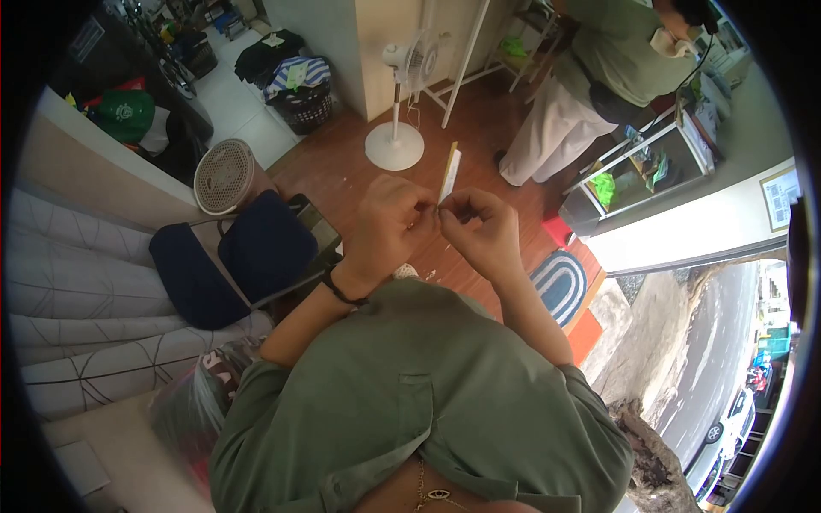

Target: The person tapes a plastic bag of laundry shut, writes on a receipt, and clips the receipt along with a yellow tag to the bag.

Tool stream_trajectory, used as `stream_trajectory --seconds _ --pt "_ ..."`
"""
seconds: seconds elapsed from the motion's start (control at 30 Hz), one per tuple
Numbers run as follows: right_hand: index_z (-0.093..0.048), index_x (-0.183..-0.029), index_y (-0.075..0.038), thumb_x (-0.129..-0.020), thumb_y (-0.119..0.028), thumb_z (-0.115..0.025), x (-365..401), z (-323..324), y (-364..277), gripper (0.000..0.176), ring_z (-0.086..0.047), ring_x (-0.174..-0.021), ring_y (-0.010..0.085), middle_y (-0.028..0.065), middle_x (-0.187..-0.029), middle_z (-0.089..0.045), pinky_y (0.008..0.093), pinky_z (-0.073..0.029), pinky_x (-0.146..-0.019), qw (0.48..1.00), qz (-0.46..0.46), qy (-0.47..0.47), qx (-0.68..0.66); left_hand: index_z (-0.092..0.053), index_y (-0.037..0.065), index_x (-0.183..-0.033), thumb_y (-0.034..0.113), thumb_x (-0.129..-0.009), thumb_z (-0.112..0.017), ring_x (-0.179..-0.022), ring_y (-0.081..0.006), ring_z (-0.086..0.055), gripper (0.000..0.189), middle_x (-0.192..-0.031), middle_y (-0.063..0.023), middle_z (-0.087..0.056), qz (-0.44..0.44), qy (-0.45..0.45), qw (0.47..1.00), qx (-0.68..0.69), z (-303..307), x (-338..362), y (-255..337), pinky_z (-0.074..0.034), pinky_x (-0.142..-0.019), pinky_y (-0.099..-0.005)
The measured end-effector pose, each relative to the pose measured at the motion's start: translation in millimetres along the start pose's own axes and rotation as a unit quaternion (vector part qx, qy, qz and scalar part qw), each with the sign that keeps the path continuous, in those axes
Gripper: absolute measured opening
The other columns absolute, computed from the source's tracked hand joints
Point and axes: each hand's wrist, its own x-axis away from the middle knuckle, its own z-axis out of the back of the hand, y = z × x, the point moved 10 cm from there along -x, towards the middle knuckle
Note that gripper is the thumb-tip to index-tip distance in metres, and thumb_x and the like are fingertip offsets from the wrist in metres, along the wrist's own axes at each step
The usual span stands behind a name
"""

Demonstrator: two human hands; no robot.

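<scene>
A slim white strip with a yellow edge (450,175) stands nearly upright in front of me, its lower end at my fingertips. My right hand (486,229) pinches that lower end between thumb and forefinger. Close against it, my left hand (392,224) is also closed in a pinch, fingertips meeting those of the right. Whatever lies between the left fingertips is too small to make out. A dark band (342,291) circles my left wrist.
To the left are a dark blue folding chair (269,238) and a woven bin (224,177). A white stand fan (394,145) and a full laundry basket (301,107) stand ahead. Another person (573,120) is by a glass case (654,162); an oval rug (559,286) lies right.
</scene>
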Motion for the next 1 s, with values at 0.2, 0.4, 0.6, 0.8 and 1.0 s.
stream_trajectory --seconds 0.2,0.4,0.6,0.8,1.0 --pt "-0.067 -0.078 -0.001 -0.071 -0.01 -0.071 -1.9 -0.6 7.4 0.012 -0.062 -0.063 0.012 0.0058 -0.069 -0.066 0.0265 -0.05 -0.062 0.997 0.001 -0.009 0.071 -0.064 0.005 -0.085 0.005 -0.067 -0.073 -0.076 -0.03 -0.056 0.02 -0.077 -0.0089 -0.06 -0.061 -0.011 0.998 -0.034 -6.7 5.7 15.3 -0.044 -0.073 -0.0399" --pt "-0.062 -0.072 0.0 -0.069 -0.007 -0.067 -5.5 -11.0 20.5 0.01 -0.056 -0.058 0.0118 0.0066 -0.063 -0.059 0.0276 -0.047 -0.057 0.998 -0.013 -0.047 0.04 -0.064 0.004 -0.087 0.011 -0.068 -0.074 -0.079 -0.0297 -0.055 0.023 -0.081 -0.0075 -0.06 -0.06 -0.035 0.996 -0.053 -14.9 13.7 9.7 -0.044 -0.073 -0.0404" --pt "-0.061 -0.073 0.0 -0.069 -0.006 -0.066 -32.9 -30.5 21.5 0.009 -0.053 -0.056 0.0101 0.0056 -0.062 -0.058 0.0265 -0.043 -0.053 0.993 0.013 -0.113 -0.025 -0.065 0.004 -0.089 0.011 -0.067 -0.077 -0.08 -0.0299 -0.056 0.026 -0.083 -0.0081 -0.06 -0.038 0.02 0.998 -0.053 -2.3 3.9 -0.2 -0.045 -0.074 -0.0391" --pt "-0.062 -0.075 0.001 -0.07 -0.007 -0.066 -90.9 -59.4 32.7 0.01 -0.052 -0.056 0.0099 0.006 -0.062 -0.058 0.0268 -0.043 -0.053 0.969 0.06 -0.219 -0.093 -0.065 0.003 -0.089 0.007 -0.068 -0.075 -0.078 -0.0272 -0.056 0.023 -0.082 -0.0081 -0.061 0.057 0.079 0.991 -0.092 -2.5 -16.6 -41.2 -0.045 -0.072 -0.0368" --pt "-0.06 -0.073 0.002 -0.071 -0.007 -0.066 -142.2 -80.3 29.6 0.011 -0.053 -0.058 0.01 0.0057 -0.064 -0.058 0.0271 -0.044 -0.055 0.926 0.111 -0.345 -0.109 -0.063 0.001 -0.088 0.005 -0.075 -0.07 -0.078 -0.019 -0.057 0.016 -0.084 -0.0065 -0.061 0.207 0.154 0.964 -0.061 -9.8 -26.9 -85.0 -0.045 -0.069 -0.0302"
